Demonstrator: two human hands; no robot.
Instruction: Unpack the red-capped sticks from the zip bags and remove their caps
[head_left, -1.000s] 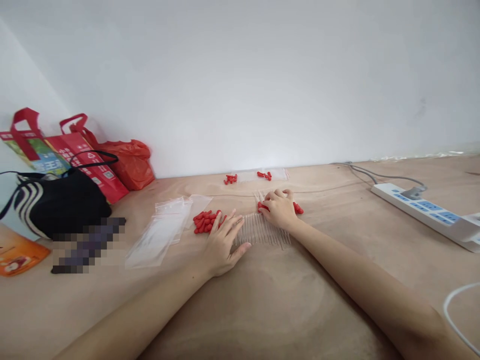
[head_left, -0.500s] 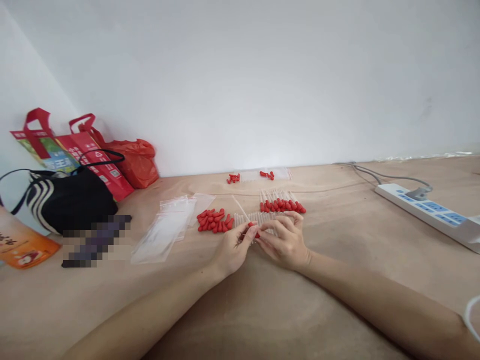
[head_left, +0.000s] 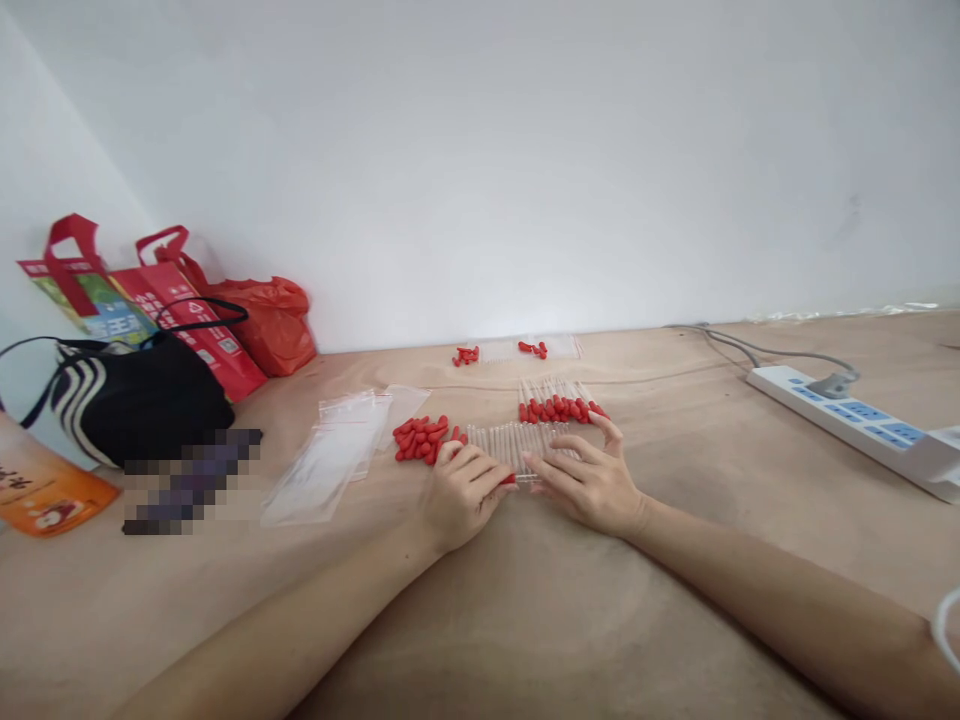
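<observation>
My left hand (head_left: 465,490) is closed, palm down, with a red rubber bulb (head_left: 508,479) pinched at its fingertips. My right hand (head_left: 592,485) curls over the row of clear glass tubes (head_left: 501,440), its thumb and fingertips closed on a glass tube at the near end; that tube is mostly hidden. A heap of loose red rubber bulbs (head_left: 420,438) lies just beyond my left hand. Behind the row lie several glass droppers (head_left: 559,405) with red bulbs fitted, bulbs towards me.
Clear zip bags (head_left: 322,465) lie to the left. Bagged tubes and small red bulbs (head_left: 532,349) are near the wall. A black bag (head_left: 150,400), red bags (head_left: 274,325) and an orange pouch (head_left: 52,485) stand at left. A white power strip (head_left: 855,425) lies at right.
My hands have moved apart and lowered towards the row of tubes. My left hand has turned palm down, and the glass stem that pointed up from it no longer shows.
</observation>
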